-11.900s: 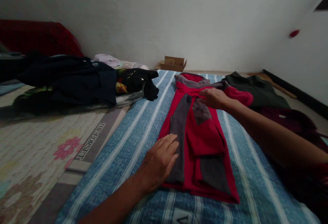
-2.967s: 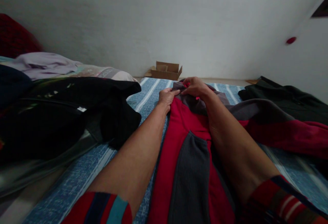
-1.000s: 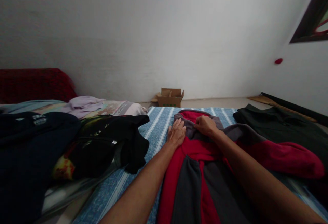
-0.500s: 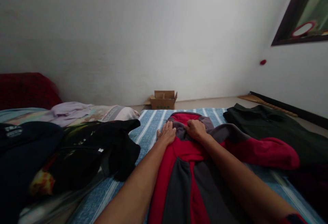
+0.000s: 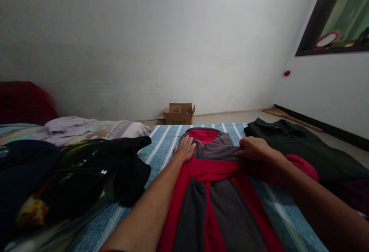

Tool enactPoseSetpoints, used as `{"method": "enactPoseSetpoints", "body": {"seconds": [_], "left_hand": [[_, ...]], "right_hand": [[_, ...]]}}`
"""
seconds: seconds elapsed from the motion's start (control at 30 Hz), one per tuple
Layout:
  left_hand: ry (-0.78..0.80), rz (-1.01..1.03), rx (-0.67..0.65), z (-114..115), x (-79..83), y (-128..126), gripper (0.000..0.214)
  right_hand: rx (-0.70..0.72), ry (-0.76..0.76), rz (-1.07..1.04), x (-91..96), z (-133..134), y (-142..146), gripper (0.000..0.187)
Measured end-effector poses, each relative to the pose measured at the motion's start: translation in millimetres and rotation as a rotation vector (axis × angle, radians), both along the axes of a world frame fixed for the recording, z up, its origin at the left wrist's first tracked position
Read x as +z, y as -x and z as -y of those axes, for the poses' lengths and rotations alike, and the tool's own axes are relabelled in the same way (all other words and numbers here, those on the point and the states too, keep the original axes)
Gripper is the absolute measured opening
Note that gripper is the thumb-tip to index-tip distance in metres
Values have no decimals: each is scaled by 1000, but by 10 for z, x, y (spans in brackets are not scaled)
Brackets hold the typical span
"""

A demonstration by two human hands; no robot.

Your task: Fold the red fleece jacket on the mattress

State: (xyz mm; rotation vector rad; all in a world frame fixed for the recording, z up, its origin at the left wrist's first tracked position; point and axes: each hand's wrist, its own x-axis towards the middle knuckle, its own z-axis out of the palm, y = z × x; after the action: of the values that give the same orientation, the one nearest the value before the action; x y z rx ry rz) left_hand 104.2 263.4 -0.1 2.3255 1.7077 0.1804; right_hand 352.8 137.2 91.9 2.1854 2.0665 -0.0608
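A red and grey hooded fleece jacket (image 5: pixel 217 171) lies spread on a blue striped sheet (image 5: pixel 161 140), its hood at the far end. My left hand (image 5: pixel 185 150) rests flat on the jacket's left shoulder, fingers spread. On the other side, my right hand (image 5: pixel 252 148) is closed on the grey cloth at the right shoulder and holds it taut and slightly raised. One red sleeve shows partly behind my right forearm.
Dark printed clothing (image 5: pixel 95 167) lies at left, with a lilac cloth (image 5: pixel 67 127) behind it. A folded dark green garment (image 5: pixel 294 140) is at right. An open cardboard box (image 5: pixel 178 117) stands by the far wall. A window (image 5: pixel 340 17) is at upper right.
My right hand has moved right from near the collar, pulling the grey shoulder cloth straight. My left hand has stayed on the left shoulder. The view has turned slightly right.
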Motion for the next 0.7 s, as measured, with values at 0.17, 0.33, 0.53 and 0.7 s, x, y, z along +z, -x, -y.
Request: {"method": "enactPoseSetpoints", "body": {"seconds": [0.17,0.33,0.53,0.7], "left_hand": [[7,-60,19,5,22,-9,58],[4,-91,38,16,64,-25,59],[-13,-107,34,14,84,-37,59],[-5,-33,58,10,63,-41,60]], "right_hand": [[116,-97,42,12,485,263,24],[362,-80,-15,-335,953,801,24],[332,-92,-63,-497,975,970,22],[189,-126,-165,-289,851,683,16]]}}
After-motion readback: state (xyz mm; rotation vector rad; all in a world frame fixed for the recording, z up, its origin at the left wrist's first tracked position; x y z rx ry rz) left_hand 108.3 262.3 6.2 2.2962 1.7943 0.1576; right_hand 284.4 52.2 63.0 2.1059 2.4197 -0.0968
